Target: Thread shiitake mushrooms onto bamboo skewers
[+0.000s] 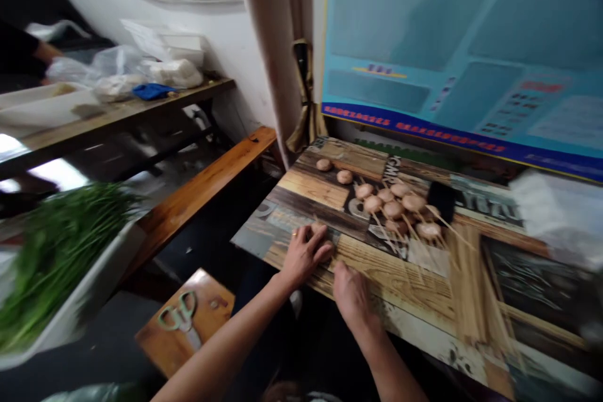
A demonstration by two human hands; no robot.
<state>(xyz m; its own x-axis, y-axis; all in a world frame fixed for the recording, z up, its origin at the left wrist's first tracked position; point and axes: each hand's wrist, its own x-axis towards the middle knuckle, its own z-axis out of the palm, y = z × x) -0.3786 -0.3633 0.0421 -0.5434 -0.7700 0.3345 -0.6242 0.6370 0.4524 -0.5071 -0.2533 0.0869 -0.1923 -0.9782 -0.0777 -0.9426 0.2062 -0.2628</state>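
My left hand (306, 254), with a ring on one finger, is bent over a mushroom (319, 227) and presses it on the wood-patterned table (292, 191). Close by on its right, my right hand (351, 295) is closed, apparently round a thin wooden skewer that runs toward the mushroom; its fingertips are blurred. Beyond my hands lies a cluster of skewered mushrooms (392, 209), their sticks pointing toward me. Two single mushrooms, one farther left (324, 165) and one nearer the cluster (344, 176), sit apart. To the right rests a bundle of bare wooden skewers (466, 289).
A black flat object (441, 202) and a white plastic bag (560, 213) are on the table. Scissors (181, 315) lie on a wooden stool (207, 289). Left are a bench (211, 182), a box of green stalks (61, 257) and another person's arm (47, 52) by a second table (117, 107).
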